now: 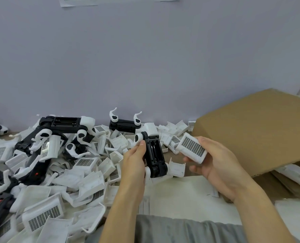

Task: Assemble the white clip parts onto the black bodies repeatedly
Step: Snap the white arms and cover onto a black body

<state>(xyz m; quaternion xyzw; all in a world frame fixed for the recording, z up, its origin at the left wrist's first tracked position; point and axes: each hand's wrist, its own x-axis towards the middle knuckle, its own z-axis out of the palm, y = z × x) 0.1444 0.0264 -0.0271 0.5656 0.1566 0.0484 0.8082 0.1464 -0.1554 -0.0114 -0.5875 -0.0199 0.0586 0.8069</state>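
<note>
A: What are we holding in our left hand (134, 159) right now?

B: We are gripping a black body (154, 156) with it, fingers curled round its left side and the thumb pressing near the white round joint at its top. The body is standing nearly upright above the worktop (180, 193), its open slot facing us.

A: And our right hand (214, 163)?

B: We are holding a white clip part (192, 149) there, its gridded face turned up, thumb lying along its far edge and fingers curled beneath. It is sitting just right of the black body, not touching it.

A: What are we seeing around us?

B: A heap of loose white parts (86, 165) is spreading across the left of the worktop, with several black bodies already carrying white pieces (65, 124) lying along the wall (145, 58). A brown cardboard box (261, 127) is resting at the right, behind our right hand. A grey garment (180, 230) is showing at the bottom edge.
</note>
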